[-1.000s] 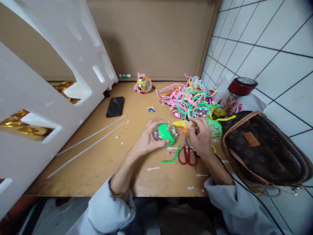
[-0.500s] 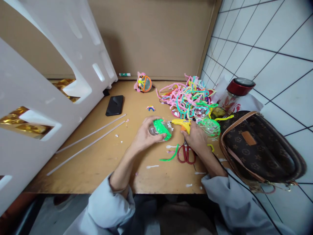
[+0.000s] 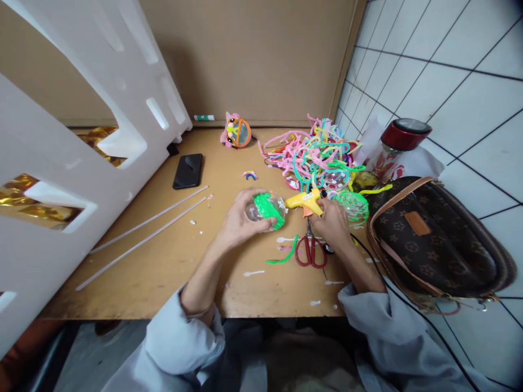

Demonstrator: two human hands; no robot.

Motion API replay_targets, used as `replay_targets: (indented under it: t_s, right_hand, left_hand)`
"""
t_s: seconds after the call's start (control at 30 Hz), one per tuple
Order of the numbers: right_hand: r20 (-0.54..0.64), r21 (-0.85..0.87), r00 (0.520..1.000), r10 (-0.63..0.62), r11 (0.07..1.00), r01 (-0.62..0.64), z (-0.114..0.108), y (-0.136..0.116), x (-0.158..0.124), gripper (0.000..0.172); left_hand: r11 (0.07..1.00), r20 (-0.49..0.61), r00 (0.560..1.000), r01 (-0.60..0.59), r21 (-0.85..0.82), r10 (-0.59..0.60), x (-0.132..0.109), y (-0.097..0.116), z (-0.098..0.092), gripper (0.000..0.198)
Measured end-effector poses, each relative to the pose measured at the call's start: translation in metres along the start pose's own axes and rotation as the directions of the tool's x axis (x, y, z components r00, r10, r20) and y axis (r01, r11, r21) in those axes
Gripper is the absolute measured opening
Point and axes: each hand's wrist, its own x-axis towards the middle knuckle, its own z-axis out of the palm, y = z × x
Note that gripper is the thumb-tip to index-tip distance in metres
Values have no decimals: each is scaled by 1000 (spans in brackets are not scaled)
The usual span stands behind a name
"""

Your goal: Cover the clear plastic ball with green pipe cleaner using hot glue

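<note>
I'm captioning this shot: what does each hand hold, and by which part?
The left hand holds the ball around its left end; the right hand holds the glue gun by its handle.

Your glue gun (image 3: 308, 201) is yellow with an orange trigger (image 3: 307, 212), your clear ball (image 3: 266, 210) banded bright green. Your sleeves (image 3: 183, 337) are grey, the scissor handles (image 3: 312, 256) red, the handbag (image 3: 449, 245) dark brown with a tan monogram print.
</note>
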Motion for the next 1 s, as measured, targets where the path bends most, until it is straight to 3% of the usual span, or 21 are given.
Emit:
replay_targets:
  t_s: [0.23,0.4,0.5,0.7,1.0]
  right_hand:
    - [-49,206,980,191,962,-177,-13,2,4,36]
    - [-33,452,986,166,882,-134,-19,1,5,36]
    - [-89,401,983,161,909,-113,-22,-5,1,42]
    - [-258,175,965,48,985,-2,-22,-15,-8,28]
    - [-318,41,946,-62,996,79,-15,-15,-13,26]
  left_hand:
    - [999,-21,1000,19,-26,-19,0,3,1,63]
    - [999,-6,1000,11,-40,-11,0,3,1,61]
    - [1000,-2,1000,-12,-24,12,0,4,1,60]
    - [999,-8,999,-31,-12,31,2,5,1,60]
    - [1000,12,1000,-9,-8,9,2,12,-1,57]
